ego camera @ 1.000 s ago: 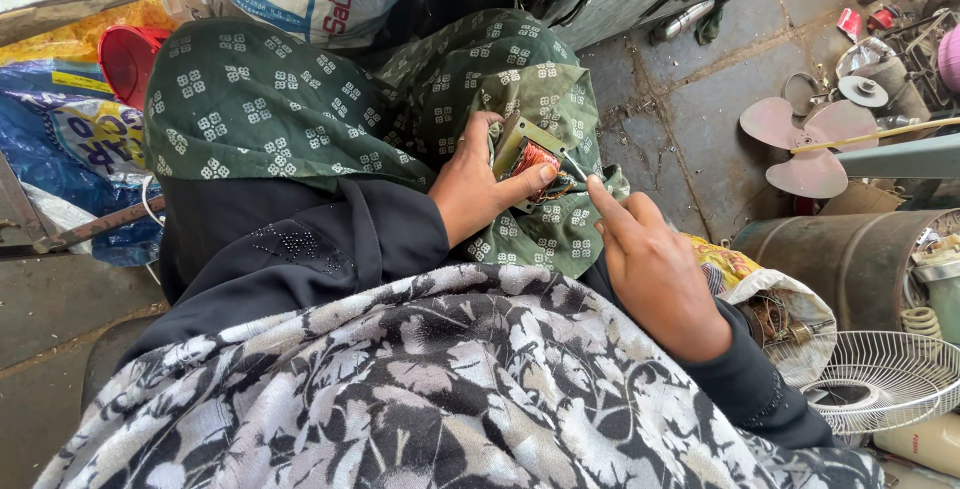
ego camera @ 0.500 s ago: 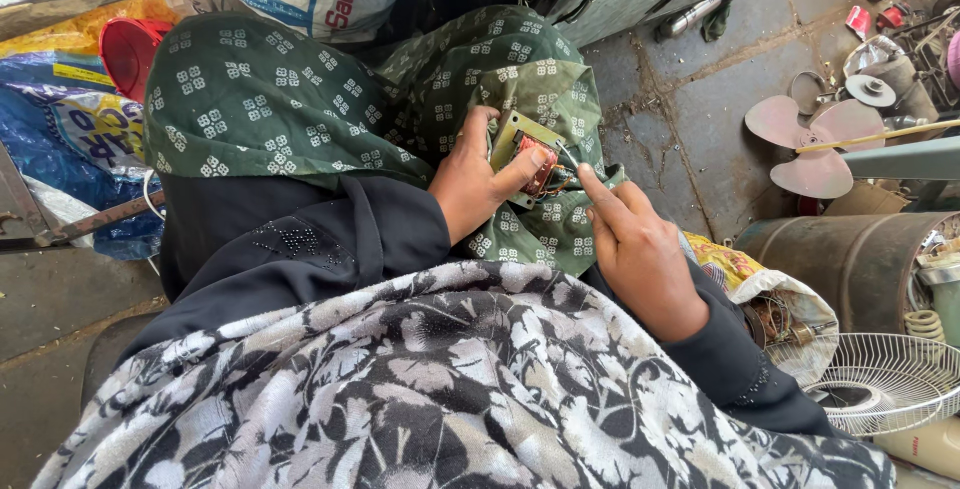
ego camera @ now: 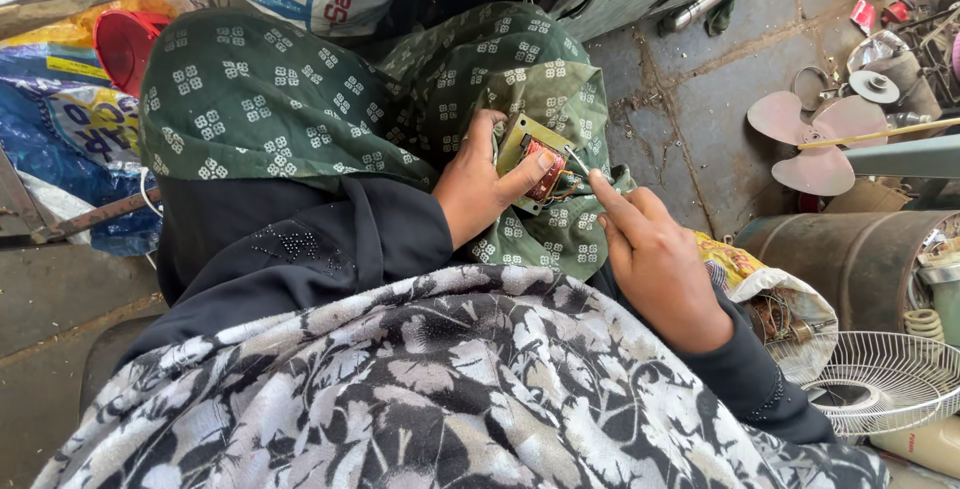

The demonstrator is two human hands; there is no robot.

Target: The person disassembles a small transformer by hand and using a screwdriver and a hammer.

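1. Gripping a small circuit board (ego camera: 535, 154) between thumb and fingers, the left hand (ego camera: 480, 189) holds it tilted above the lap.
2. Closed in a pinch grip, the right hand (ego camera: 650, 254) holds a thin metal tool (ego camera: 578, 161) whose tip touches the board beside its red component (ego camera: 546, 169).
3. One board, one tool; thin wires trail from the board's lower edge.
4. Both hands work over a green patterned cloth (ego camera: 260, 99) draped across the knees.
5. Beyond lies a grey concrete floor (ego camera: 690, 109), cracked and dusty.
6. On it, at right: one pink fan blade (ego camera: 810, 134), one white wire fan guard (ego camera: 885, 379), one dark metal drum (ego camera: 850, 254).
7. At left: one red bucket (ego camera: 125, 44) among printed sacks (ego camera: 70, 124).
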